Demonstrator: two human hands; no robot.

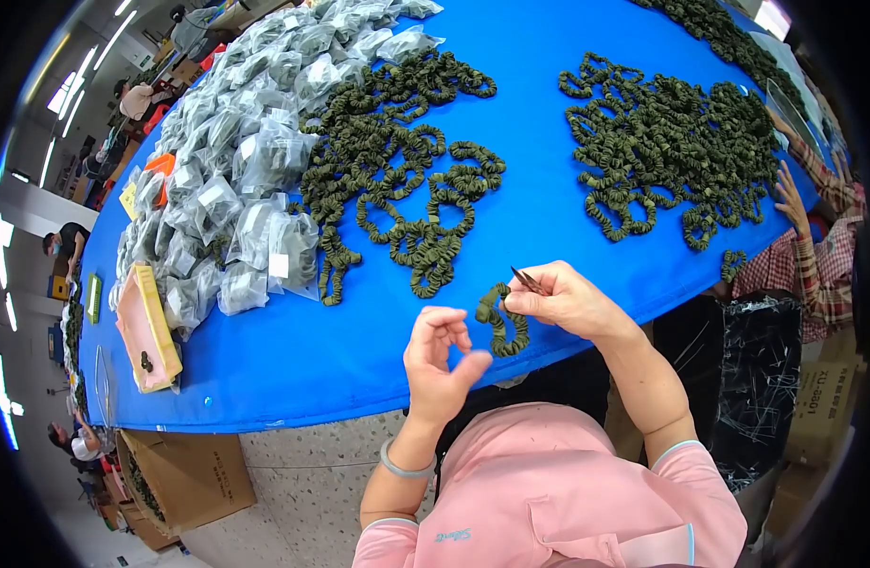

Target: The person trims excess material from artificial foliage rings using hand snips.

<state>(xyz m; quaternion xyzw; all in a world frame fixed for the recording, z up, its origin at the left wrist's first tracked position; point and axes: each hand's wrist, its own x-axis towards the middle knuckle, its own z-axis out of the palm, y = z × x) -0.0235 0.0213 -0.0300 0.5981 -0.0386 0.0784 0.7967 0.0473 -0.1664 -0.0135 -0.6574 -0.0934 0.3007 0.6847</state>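
Right hand (563, 301) pinching small snips (527, 280) and green scrunchie (503, 322) at blue tabletop (312, 350) edge; left hand (440, 360) released, fingers curled, holding nothing

We're looking at ruffled, matt olive cloth in the scrunchie (503, 324) under the right hand (563, 301), same crinkly fabric in the piles (397, 180). The little tool (526, 279) pinched there looks dark and metallic. The table cover (539, 204) shows smooth blue cloth. Glossy clear plastic on the bags (246, 170), dull brown cardboard on the box (194, 478), pink plastic on the tray (146, 331).
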